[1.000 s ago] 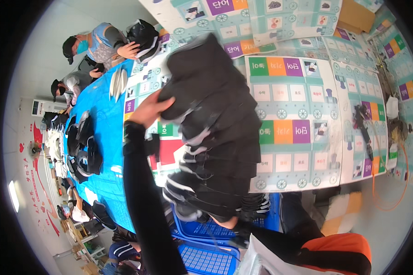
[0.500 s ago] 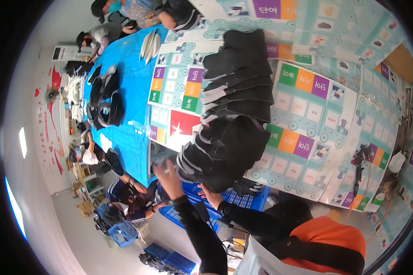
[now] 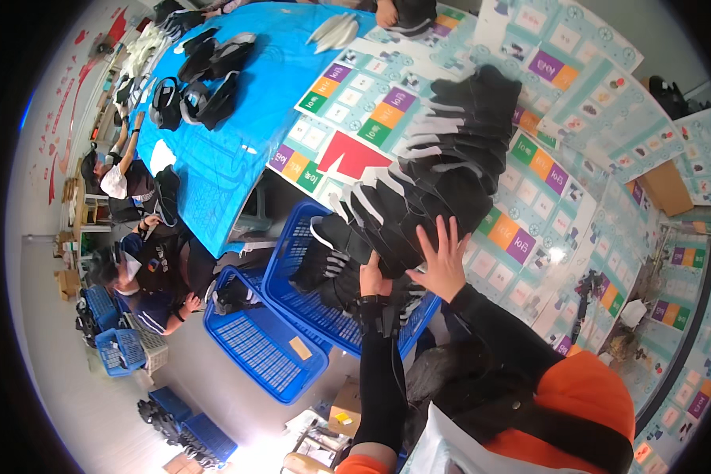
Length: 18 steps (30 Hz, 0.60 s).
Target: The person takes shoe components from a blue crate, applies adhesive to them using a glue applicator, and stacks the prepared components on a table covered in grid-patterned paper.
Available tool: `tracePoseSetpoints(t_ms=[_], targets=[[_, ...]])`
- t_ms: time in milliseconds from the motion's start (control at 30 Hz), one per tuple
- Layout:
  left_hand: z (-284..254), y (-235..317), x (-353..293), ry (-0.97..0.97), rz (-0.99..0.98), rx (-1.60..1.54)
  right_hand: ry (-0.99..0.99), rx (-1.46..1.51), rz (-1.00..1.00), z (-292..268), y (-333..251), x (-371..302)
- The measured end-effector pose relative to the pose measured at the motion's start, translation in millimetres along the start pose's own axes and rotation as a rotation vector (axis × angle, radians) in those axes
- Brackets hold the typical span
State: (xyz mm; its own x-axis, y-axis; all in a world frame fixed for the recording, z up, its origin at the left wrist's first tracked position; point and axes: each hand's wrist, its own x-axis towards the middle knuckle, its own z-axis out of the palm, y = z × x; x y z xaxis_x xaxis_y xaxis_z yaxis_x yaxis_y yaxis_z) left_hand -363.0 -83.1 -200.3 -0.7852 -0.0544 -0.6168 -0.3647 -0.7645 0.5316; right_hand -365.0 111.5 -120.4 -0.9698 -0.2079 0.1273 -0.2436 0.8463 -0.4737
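A long overlapping row of black shoe uppers [image 3: 450, 170] with grey edges lies across the patterned table. At its near end my left hand [image 3: 374, 280] is closed on the edge of the uppers, thumb up and some fingers hidden. My right hand [image 3: 442, 265] lies with spread fingers against the right side of the same near end. Just below the left hand, a blue basket [image 3: 280, 272] holds more black uppers [image 3: 332, 276].
A second blue basket [image 3: 268, 347] stands on the floor to the left. Black shoe pieces [image 3: 209, 99] and pale pieces [image 3: 333, 31] lie on the blue-covered table [image 3: 241, 158]. A co-worker [image 3: 138, 288] sits at the left. A black stand [image 3: 584, 300] is on the right.
My right hand has moved from under the near end to its right side, fingers spread. The left hand has come from the left onto the near edge. The view has shifted, showing more of the baskets.
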Motion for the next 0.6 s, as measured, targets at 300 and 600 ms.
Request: tracePoseSetpoints(t_ms=[300, 600], targets=[[4.2, -6.6, 28.9, -0.054, 0.013, 0.106, -0.047, -0.203, -0.389, 18.5, 10.9, 15.1], [-85.0, 52.8, -95.9, 0.535, 0.311, 0.397, -0.075, -0.197, -0.311, 14.6, -11.5, 0.6]])
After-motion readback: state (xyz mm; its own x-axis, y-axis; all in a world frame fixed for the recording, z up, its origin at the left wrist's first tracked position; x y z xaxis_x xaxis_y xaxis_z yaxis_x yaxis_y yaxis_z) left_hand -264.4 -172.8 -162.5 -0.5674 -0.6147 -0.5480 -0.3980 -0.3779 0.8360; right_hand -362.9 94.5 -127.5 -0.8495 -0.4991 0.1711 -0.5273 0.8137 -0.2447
